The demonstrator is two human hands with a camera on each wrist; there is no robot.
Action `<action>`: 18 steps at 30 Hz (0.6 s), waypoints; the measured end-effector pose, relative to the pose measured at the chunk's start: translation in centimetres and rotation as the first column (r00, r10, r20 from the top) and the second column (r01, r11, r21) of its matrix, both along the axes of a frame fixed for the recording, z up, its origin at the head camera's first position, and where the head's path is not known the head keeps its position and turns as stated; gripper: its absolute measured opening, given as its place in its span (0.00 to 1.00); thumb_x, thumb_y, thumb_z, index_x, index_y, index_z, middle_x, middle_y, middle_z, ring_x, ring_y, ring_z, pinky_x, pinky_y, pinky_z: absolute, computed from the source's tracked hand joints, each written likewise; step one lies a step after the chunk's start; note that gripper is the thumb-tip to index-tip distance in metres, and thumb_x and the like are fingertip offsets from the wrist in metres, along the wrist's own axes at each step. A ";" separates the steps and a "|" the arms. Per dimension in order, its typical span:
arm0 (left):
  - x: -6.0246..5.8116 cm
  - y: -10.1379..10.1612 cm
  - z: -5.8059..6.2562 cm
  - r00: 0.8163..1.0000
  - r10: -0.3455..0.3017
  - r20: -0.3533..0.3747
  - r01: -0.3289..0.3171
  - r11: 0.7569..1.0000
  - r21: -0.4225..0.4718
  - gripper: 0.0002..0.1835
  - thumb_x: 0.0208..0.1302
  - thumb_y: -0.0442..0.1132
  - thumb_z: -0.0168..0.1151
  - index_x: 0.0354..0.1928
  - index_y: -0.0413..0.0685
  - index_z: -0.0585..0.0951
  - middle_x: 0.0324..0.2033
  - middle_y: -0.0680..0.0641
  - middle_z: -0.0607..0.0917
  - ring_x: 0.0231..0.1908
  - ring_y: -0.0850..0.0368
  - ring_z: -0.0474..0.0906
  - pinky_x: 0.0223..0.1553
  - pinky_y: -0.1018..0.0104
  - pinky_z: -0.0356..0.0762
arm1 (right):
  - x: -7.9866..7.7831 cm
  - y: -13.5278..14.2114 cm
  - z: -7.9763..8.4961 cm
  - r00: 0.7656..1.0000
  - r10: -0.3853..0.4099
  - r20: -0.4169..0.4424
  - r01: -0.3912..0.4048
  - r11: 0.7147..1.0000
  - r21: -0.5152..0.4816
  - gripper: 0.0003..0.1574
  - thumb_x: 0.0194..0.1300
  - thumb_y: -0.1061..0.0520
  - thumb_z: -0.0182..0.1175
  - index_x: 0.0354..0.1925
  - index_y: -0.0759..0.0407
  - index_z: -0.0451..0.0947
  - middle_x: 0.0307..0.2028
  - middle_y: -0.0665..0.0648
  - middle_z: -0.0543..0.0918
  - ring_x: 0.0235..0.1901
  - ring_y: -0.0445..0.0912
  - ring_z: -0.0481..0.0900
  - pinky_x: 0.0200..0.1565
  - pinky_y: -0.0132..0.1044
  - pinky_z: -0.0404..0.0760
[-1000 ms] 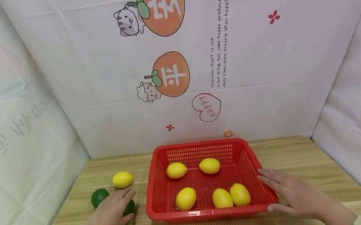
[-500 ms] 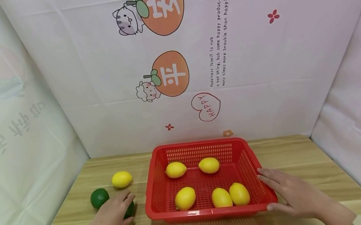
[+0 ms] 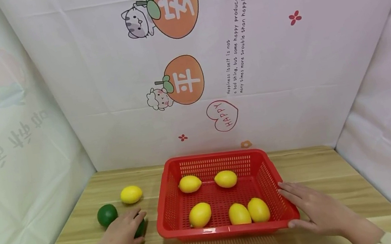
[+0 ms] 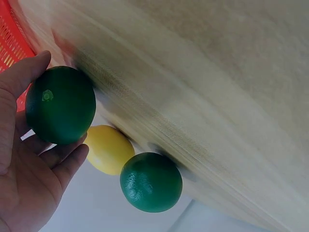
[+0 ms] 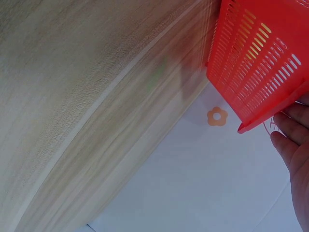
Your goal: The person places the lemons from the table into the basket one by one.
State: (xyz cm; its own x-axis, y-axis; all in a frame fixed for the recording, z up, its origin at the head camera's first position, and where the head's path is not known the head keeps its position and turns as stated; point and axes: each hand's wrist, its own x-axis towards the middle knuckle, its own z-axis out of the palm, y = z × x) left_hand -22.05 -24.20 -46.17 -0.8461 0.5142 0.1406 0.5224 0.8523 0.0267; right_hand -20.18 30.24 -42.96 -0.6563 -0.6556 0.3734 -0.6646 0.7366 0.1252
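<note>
On the wooden table left of the basket, my left hand [image 3: 121, 232] holds a dark green lime [image 4: 61, 105]. Its thumb lies along one side of the fruit and the fingers curl around the other; in the head view the hand covers most of this lime. A second green lime [image 3: 107, 215] sits just beyond that hand, with a yellow lemon [image 3: 131, 195] farther back. My right hand [image 3: 318, 208] rests at the right front corner of the red plastic basket [image 3: 220, 232], fingers extended along the side rim and thumb at the front corner.
Inside the basket lie several lemons, including one at the back left [image 3: 190, 184] and one at the front left [image 3: 200, 215]. Behind the table [image 3: 326, 169] rises a white printed cloth [image 3: 279, 117], with more cloth at both sides.
My left hand and the lime in it have shifted very slightly toward me. The basket, its lemons and my right hand stay in place.
</note>
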 end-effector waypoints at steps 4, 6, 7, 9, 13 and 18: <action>0.0 0.1 0.0 1.000 0.008 0.017 -0.008 1.000 0.002 0.35 0.48 0.44 0.77 0.56 0.33 0.76 0.54 0.32 0.77 0.52 0.34 0.76 0.51 0.42 0.75 | -0.1 0.0 -0.1 0.999 0.029 -0.020 -0.030 1.000 -0.006 0.48 0.56 0.29 0.63 0.60 0.64 0.76 0.61 0.62 0.75 0.55 0.56 0.77 0.46 0.50 0.83; -0.1 0.1 -0.1 1.000 0.007 0.019 -0.007 1.000 0.001 0.35 0.47 0.44 0.78 0.56 0.33 0.76 0.54 0.32 0.77 0.52 0.34 0.76 0.51 0.42 0.75 | -0.2 -0.1 -0.1 0.999 0.043 -0.030 -0.043 0.999 -0.009 0.48 0.56 0.29 0.63 0.59 0.64 0.76 0.60 0.62 0.76 0.55 0.56 0.77 0.45 0.50 0.83; -0.1 0.1 -0.2 1.000 0.006 0.020 -0.006 1.000 0.001 0.35 0.47 0.43 0.78 0.56 0.32 0.76 0.54 0.31 0.77 0.52 0.34 0.76 0.52 0.42 0.75 | -0.2 -0.1 -0.1 0.999 0.044 -0.032 -0.044 0.999 -0.009 0.48 0.56 0.29 0.63 0.59 0.64 0.76 0.60 0.62 0.76 0.55 0.56 0.77 0.45 0.50 0.83; -0.2 0.1 -0.4 1.000 0.001 0.013 -0.001 1.000 -0.002 0.35 0.46 0.42 0.78 0.56 0.31 0.76 0.54 0.31 0.77 0.52 0.34 0.76 0.52 0.42 0.75 | -0.2 -0.1 0.0 0.999 0.041 -0.031 -0.041 0.999 -0.010 0.48 0.56 0.29 0.63 0.59 0.64 0.76 0.60 0.62 0.76 0.55 0.56 0.77 0.45 0.50 0.83; -0.3 0.2 -0.5 1.000 -0.008 0.008 0.008 1.000 -0.002 0.35 0.45 0.40 0.78 0.55 0.30 0.76 0.53 0.31 0.77 0.52 0.34 0.75 0.52 0.42 0.75 | -0.1 0.0 -0.1 0.999 0.035 -0.027 -0.035 0.999 -0.007 0.48 0.56 0.29 0.63 0.60 0.64 0.76 0.61 0.62 0.75 0.55 0.56 0.76 0.46 0.50 0.83; -0.3 0.3 -0.4 1.000 -0.017 0.003 0.017 1.000 0.008 0.34 0.45 0.38 0.77 0.55 0.29 0.76 0.53 0.31 0.77 0.52 0.34 0.75 0.51 0.41 0.75 | -0.2 0.1 -0.2 0.999 0.039 -0.036 -0.039 0.999 -0.003 0.48 0.56 0.29 0.62 0.60 0.64 0.76 0.61 0.62 0.75 0.55 0.56 0.76 0.46 0.50 0.83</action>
State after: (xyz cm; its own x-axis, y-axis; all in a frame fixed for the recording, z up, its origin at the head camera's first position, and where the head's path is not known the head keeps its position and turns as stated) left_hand -22.32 -23.89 -46.62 -0.8377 0.5274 0.1419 0.5367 0.8431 0.0350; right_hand -20.35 30.32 -43.20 -0.6164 -0.6790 0.3989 -0.6880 0.7107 0.1466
